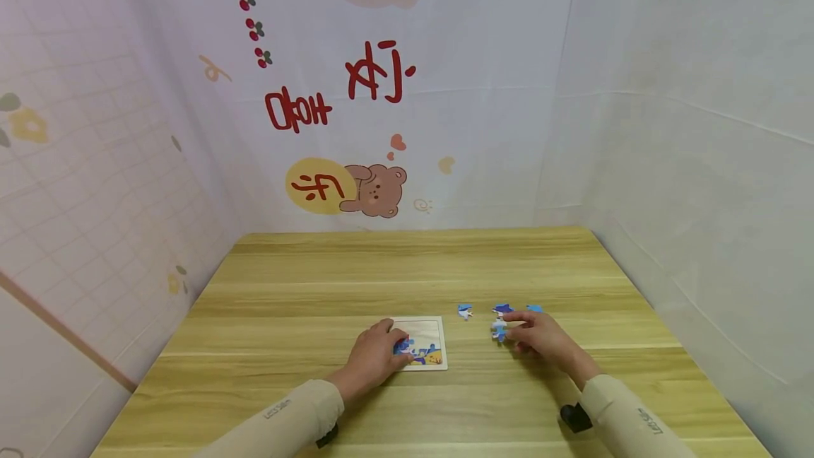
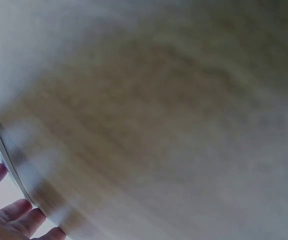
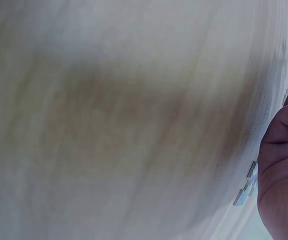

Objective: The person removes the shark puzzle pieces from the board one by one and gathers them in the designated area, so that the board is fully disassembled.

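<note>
My left hand (image 1: 375, 353) rests on the left side of a white-framed jigsaw puzzle tray (image 1: 444, 345), its fingers over the frame and the filled part. Blue and yellow pieces (image 1: 427, 357) fill the tray's lower part; bare wood shows above them. In the left wrist view, the fingertips (image 2: 30, 220) touch a thin edge. Over to the right, my right hand (image 1: 540, 336) is at a blue and white puzzle piece (image 1: 499, 332), index finger and thumb apart beside it. The right wrist view shows bent fingers, with flat blue pieces (image 3: 242, 195) on the table beside the palm.
Behind that piece lie more loose pieces: a blue and white one (image 1: 465, 312), a dark blue one (image 1: 502, 309) and a light blue one (image 1: 534, 308). The wooden table (image 1: 356, 267) meets white printed cloth (image 1: 483, 161) at the back and sides.
</note>
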`<state>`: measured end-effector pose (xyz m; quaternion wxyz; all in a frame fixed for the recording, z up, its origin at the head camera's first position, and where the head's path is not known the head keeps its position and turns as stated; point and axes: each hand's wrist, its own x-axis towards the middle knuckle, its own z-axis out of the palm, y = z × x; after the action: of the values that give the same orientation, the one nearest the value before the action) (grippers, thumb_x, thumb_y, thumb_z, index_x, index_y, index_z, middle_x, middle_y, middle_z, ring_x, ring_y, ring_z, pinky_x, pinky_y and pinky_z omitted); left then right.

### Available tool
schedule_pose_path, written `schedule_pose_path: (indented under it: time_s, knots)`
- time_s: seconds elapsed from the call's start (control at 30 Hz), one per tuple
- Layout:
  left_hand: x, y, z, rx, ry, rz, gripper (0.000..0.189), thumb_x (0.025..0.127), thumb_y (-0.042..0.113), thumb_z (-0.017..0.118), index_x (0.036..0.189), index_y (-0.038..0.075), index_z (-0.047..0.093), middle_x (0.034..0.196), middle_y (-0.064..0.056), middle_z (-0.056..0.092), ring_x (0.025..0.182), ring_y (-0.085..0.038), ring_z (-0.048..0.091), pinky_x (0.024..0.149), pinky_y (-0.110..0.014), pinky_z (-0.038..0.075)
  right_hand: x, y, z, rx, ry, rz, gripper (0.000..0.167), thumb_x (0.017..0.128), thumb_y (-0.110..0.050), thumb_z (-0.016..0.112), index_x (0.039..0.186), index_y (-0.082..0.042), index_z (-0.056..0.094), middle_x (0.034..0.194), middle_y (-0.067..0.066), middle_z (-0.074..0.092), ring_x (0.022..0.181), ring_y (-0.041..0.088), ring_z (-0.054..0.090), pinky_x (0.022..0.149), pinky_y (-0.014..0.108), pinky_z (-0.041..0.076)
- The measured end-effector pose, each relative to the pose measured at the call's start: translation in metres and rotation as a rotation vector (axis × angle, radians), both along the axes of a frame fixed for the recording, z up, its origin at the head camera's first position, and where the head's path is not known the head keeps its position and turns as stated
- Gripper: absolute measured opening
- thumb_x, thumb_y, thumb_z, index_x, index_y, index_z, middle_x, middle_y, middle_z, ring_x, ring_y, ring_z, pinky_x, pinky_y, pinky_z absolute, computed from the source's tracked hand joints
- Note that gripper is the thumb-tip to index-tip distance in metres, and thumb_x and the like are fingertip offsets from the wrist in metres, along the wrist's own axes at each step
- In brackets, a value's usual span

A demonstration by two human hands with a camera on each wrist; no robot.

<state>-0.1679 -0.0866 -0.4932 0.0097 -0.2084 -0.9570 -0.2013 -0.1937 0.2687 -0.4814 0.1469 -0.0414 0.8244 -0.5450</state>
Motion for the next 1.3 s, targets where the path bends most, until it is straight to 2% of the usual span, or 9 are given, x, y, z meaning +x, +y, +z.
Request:
schedule_pose_path:
  time_s: [0.47, 0.83, 1.17, 1.3]
  knots:
    - [0.001, -0.0002, -0.0004, 0.001, 0.009, -0.003, 0.041, 0.089, 0.035, 0.075, 0.119, 0.008, 0.069, 0.132, -0.02, 0.055, 0.123, -0.038, 0.052, 0.1, -0.055, 0.042, 0.0014, 0.0, 0.0004, 0.055, -0.006, -0.035, 0.041, 0.094, -0.01, 0.064, 0.13, 0.009, 0.057, 0.074, 0.008, 0.066, 0.061, 0.018, 0.062, 0.052, 0.028, 0.046]
    - [-0.001, 0.0004, -0.001, -0.01, 0.001, 0.004, 0.042, 0.088, 0.037, 0.075, 0.12, 0.009, 0.069, 0.133, -0.019, 0.054, 0.125, -0.037, 0.051, 0.101, -0.055, 0.041, 0.0034, -0.0002, 0.0024, 0.086, -0.014, -0.068, 0.036, 0.095, -0.006, 0.061, 0.128, 0.008, 0.057, 0.08, 0.008, 0.064, 0.064, 0.02, 0.061, 0.054, 0.03, 0.046]
    - [-0.0031, -0.0011, -0.0059, -0.007, -0.001, 0.007, 0.043, 0.09, 0.039, 0.073, 0.121, 0.009, 0.069, 0.134, -0.019, 0.054, 0.125, -0.037, 0.052, 0.102, -0.055, 0.041, 0.002, 0.0015, 0.0016, 0.08, 0.005, -0.066, 0.038, 0.094, -0.003, 0.061, 0.129, 0.01, 0.055, 0.075, 0.009, 0.06, 0.062, 0.019, 0.054, 0.052, 0.029, 0.044]
    - [-0.0031, -0.0013, -0.006, -0.003, 0.004, 0.007, 0.043, 0.089, 0.039, 0.073, 0.121, 0.009, 0.069, 0.134, -0.019, 0.054, 0.125, -0.037, 0.052, 0.102, -0.055, 0.041, 0.0005, 0.001, 0.0007, 0.084, 0.007, -0.092, 0.037, 0.094, -0.002, 0.061, 0.129, 0.009, 0.056, 0.085, 0.01, 0.063, 0.064, 0.019, 0.053, 0.052, 0.029, 0.043]
